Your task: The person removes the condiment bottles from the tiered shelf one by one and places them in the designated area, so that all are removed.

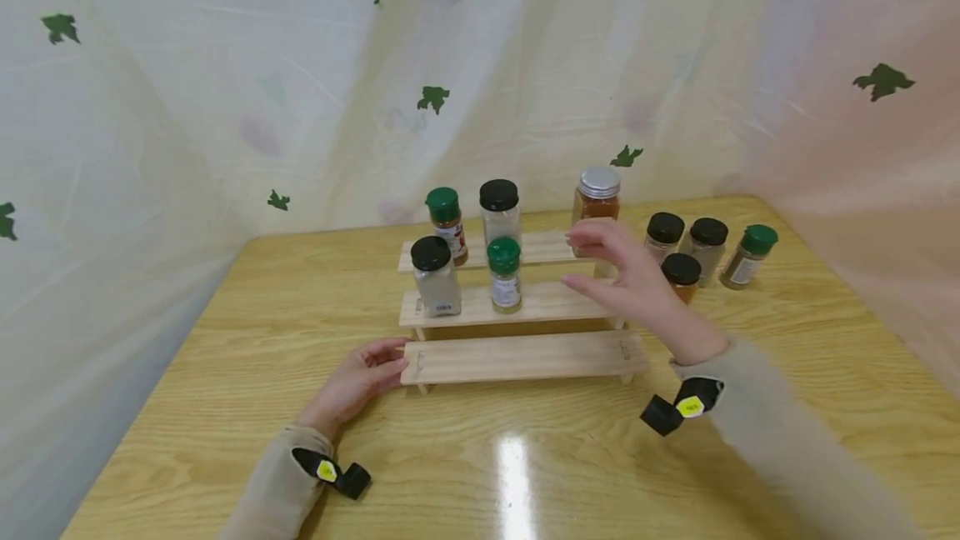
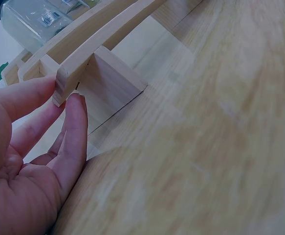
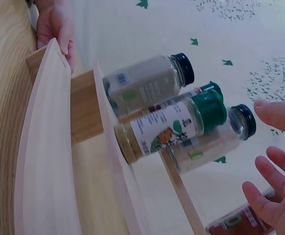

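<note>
A three-step wooden spice rack (image 1: 525,358) stands on the table. My left hand (image 1: 358,382) pinches the left end of its lowest shelf; in the left wrist view the thumb and fingers (image 2: 76,122) meet the board's end. My right hand (image 1: 637,286) hovers over the rack's right side, fingers apart and holding nothing. Behind it, partly hidden, a silver-lidded jar (image 1: 597,194) of reddish spice stands on the top shelf. The middle shelf carries a black-lidded jar (image 1: 437,286) and a green-capped spice jar (image 1: 506,277). Another green-capped jar (image 1: 444,211) and a black-lidded jar (image 1: 500,211) are on top.
Right of the rack, several more jars stand on the table: black-lidded ones (image 1: 707,248), one partly behind my right wrist, and a green-capped jar (image 1: 748,258). A leaf-patterned curtain (image 1: 337,107) hangs behind the wooden table (image 1: 247,315).
</note>
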The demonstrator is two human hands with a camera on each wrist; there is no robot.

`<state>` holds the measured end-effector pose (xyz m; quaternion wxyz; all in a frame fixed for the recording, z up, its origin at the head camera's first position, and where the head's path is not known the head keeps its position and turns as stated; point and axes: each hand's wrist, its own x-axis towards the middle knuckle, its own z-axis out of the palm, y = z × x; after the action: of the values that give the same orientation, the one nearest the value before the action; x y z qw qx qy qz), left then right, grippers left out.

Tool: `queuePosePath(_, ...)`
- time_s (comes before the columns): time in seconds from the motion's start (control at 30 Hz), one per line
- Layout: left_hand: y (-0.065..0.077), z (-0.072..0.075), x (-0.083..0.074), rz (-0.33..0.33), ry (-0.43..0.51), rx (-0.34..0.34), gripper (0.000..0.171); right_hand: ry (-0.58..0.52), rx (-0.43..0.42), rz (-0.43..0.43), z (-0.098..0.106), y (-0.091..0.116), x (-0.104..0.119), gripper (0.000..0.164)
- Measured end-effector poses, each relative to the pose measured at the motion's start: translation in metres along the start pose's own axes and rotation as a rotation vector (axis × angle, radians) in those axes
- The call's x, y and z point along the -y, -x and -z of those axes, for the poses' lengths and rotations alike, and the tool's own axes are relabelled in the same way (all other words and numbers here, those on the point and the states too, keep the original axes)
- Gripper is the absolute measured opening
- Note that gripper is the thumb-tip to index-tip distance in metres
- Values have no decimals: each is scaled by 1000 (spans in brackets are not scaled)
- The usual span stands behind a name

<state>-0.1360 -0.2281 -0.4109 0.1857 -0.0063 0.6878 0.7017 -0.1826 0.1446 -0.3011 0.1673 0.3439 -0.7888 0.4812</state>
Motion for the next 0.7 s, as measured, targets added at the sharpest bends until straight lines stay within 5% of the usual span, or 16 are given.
queuePosePath(0.7,-1,-1,-1,8,-36,-8,45,0,80,-170,-45,-14,11,55)
